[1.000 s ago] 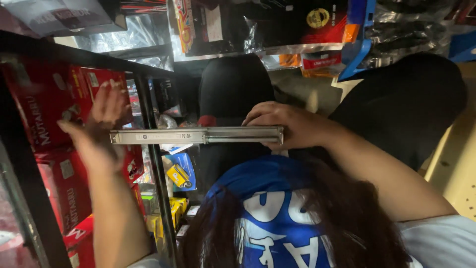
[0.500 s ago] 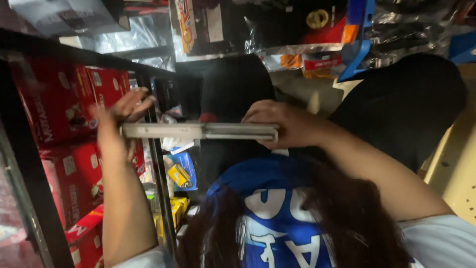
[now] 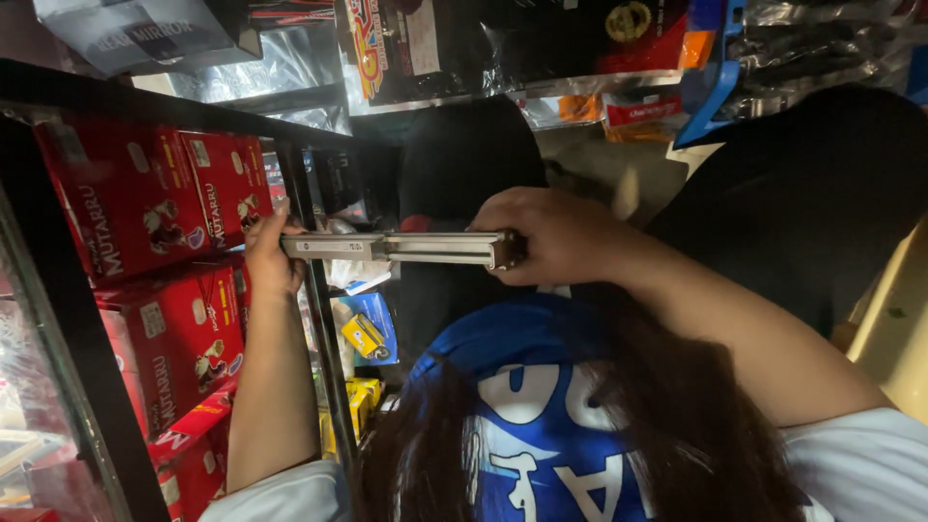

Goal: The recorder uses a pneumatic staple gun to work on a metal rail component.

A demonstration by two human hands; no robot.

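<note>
Both hands hold one long, flat metal rail of silver-grey colour (image 3: 406, 247), which lies level across the middle of the view. The right hand (image 3: 551, 237) is closed around the right end of the rail, its fingers (image 3: 517, 215) wrapped together over the top edge. The left hand (image 3: 268, 253) holds the left end, with the fingers clamped on the rail from behind, just in front of a black metal shelf post (image 3: 319, 319).

To the left of this post stand red cardboard boxes (image 3: 145, 208) in rows on the dark shelf, one row above another. Behind the rail, lower down, a small blue packet with a yellow toy vehicle (image 3: 365, 333) hangs or leans, and yellow packets (image 3: 356, 406) are under it. Below the rail a blue shirt with white print (image 3: 541, 425) and long dark hair (image 3: 677, 416) fill the lower part of the view. At the top, plastic-wrapped goods in black, orange and red (image 3: 580, 58) hang in a row.
</note>
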